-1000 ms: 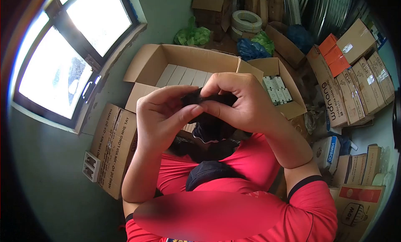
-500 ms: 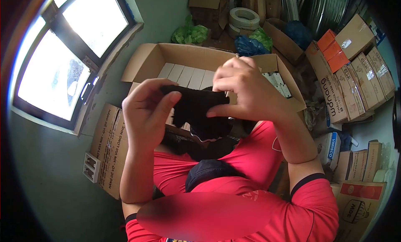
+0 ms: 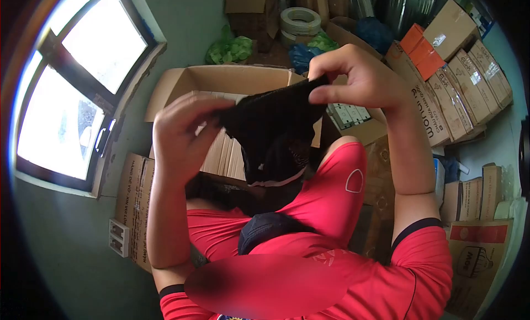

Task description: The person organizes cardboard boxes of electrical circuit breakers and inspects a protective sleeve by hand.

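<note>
Holding up a black cloth [image 3: 270, 124] by its two top corners, above the lap and in front of the large open box [image 3: 243, 74]; pinching one corner between right thumb and fingers [image 3: 326, 94], the other in the left hand [image 3: 185, 127] (exact left fingertip grip hard to tell).

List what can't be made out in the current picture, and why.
Head view:
- Full shape of the black cloth: folds and dark tone merge.
- Left hand's fingertips: blurred against the cloth.
- Part of the large open carton's contents: hidden behind the cloth.
- Scene outside the window: mostly washed out by glare.
- Fine print on the stacked cartons: too small.
</note>
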Action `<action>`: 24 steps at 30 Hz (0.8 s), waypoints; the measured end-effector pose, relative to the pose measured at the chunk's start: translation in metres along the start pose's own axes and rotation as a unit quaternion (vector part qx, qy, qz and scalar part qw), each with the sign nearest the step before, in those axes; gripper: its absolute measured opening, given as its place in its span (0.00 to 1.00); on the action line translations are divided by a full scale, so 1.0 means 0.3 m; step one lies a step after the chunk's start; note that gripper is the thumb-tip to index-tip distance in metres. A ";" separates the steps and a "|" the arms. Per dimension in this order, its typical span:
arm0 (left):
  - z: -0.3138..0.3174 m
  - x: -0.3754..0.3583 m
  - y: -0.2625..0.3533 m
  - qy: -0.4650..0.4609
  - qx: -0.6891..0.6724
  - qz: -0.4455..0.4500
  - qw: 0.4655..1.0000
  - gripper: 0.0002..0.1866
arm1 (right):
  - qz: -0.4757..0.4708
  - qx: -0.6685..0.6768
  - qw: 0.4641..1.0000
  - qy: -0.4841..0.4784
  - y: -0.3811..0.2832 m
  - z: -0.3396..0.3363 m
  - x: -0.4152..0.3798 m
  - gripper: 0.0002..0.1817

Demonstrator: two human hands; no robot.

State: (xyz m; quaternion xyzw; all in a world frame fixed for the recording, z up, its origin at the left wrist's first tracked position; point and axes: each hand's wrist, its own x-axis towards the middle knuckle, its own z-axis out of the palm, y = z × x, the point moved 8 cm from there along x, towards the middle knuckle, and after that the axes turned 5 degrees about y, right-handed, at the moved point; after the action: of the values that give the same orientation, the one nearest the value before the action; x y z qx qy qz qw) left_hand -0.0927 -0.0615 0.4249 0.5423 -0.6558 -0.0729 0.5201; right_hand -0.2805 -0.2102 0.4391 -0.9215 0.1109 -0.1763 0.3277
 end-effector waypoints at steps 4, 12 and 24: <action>0.079 0.154 -0.044 0.024 -0.047 0.001 0.999 0.16 | 0.033 -0.111 0.993 0.034 -0.025 -0.114 -0.049 0.14; 0.280 0.306 0.091 -0.080 -0.122 0.033 0.989 0.16 | -0.111 -0.213 0.961 -0.135 -0.043 -0.071 -0.172 0.20; 0.296 0.373 0.046 -0.118 -0.180 -0.019 0.976 0.16 | -0.136 -0.362 0.922 -0.021 -0.067 -0.170 -0.178 0.17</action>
State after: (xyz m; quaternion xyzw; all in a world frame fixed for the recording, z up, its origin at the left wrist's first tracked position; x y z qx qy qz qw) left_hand -0.1546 -0.1856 0.4619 0.4393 -0.6787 -0.2632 0.5264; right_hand -0.3478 -0.2065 0.4753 -0.9870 0.0336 -0.1482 -0.0532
